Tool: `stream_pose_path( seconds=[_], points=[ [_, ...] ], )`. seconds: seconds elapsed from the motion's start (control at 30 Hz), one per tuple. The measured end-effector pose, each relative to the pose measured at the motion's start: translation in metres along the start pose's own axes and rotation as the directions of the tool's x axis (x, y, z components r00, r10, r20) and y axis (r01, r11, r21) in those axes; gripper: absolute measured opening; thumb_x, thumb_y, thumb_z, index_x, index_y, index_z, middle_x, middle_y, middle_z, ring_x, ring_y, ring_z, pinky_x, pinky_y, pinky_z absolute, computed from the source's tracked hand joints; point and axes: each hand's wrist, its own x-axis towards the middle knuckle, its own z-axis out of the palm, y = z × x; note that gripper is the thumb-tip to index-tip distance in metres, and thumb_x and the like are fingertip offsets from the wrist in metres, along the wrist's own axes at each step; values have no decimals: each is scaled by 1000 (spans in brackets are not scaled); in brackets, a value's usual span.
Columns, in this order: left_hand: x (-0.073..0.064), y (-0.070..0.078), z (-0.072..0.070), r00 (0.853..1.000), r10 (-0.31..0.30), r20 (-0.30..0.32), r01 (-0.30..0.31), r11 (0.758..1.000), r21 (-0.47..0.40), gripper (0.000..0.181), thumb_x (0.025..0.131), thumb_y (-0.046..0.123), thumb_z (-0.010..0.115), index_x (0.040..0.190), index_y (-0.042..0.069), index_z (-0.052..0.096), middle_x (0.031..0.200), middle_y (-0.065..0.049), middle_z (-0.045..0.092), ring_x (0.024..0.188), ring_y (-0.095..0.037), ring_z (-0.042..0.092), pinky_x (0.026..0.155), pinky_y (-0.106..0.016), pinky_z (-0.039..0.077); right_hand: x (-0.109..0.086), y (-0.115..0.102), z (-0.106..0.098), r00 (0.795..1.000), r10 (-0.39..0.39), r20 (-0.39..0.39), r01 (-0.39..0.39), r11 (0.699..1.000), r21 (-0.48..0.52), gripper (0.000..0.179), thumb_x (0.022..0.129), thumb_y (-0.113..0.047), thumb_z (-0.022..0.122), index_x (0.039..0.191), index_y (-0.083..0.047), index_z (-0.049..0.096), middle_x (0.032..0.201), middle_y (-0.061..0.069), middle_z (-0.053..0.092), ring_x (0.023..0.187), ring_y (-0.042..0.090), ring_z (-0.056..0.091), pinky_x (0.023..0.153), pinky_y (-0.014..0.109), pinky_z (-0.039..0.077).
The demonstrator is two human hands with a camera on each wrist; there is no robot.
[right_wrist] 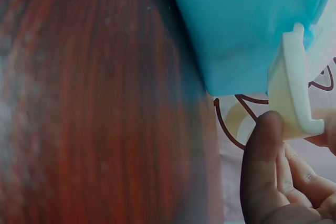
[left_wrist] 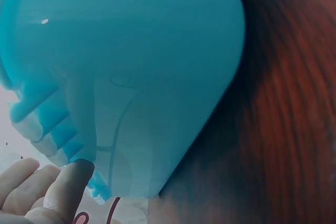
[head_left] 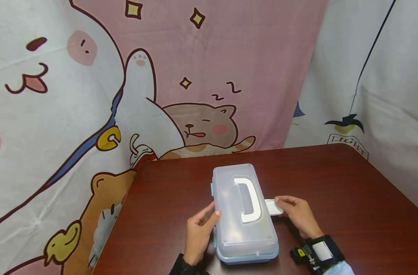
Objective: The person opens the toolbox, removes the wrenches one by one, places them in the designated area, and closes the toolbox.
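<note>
A lidded plastic storage box (head_left: 234, 236), with a pale blue base, a cloudy clear lid and a white carry handle (head_left: 255, 200) lying flat on top, stands on the table. A white latch (head_left: 272, 207) sticks out from its right side. My right hand (head_left: 298, 214) pinches this latch between thumb and fingers; the right wrist view shows the latch (right_wrist: 289, 87) swung outward from the blue wall. On the other side, my left hand (head_left: 198, 233) rests against the box, its thumb at the lid's edge and fingers fairly straight. In the left wrist view a fingertip (left_wrist: 79, 171) meets the hinge side.
The dark red-brown wooden table (head_left: 332, 183) extends around the box on all sides. Behind it hangs a cartoon-printed cloth (head_left: 212, 57), with a white printed curtain (head_left: 384, 95) at the right. A wrist camera strap (head_left: 320, 250) sits on the right forearm.
</note>
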Motion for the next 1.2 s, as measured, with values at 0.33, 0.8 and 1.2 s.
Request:
stream_pose_path(
  seconds=[0.33,0.8,1.2],
  points=[
    [0,1,0,1000,-18,1,18,1000,12,41,83,33,74,120,15,66,123,-2,63,118,-17,56,91,-31,47,0,1,0,999,-39,39,42,994,-99,44,81,-20,74,116,1,60,105,13,64,91,19,61,73,26,52],
    [-1,1,0,999,-32,5,32,999,16,42,83,33,74,120,15,66,124,-2,63,118,-17,56,92,-31,47,1,4,1,997,-61,46,65,992,-108,39,77,-16,78,109,1,62,96,10,65,84,19,61,70,28,52],
    [-1,3,0,999,-38,5,38,999,12,44,82,35,74,121,15,66,124,-2,63,118,-16,56,92,-31,47,-3,5,4,987,-41,154,62,988,-138,38,78,-17,78,110,-1,63,101,10,67,89,20,64,72,31,54]
  ],
)
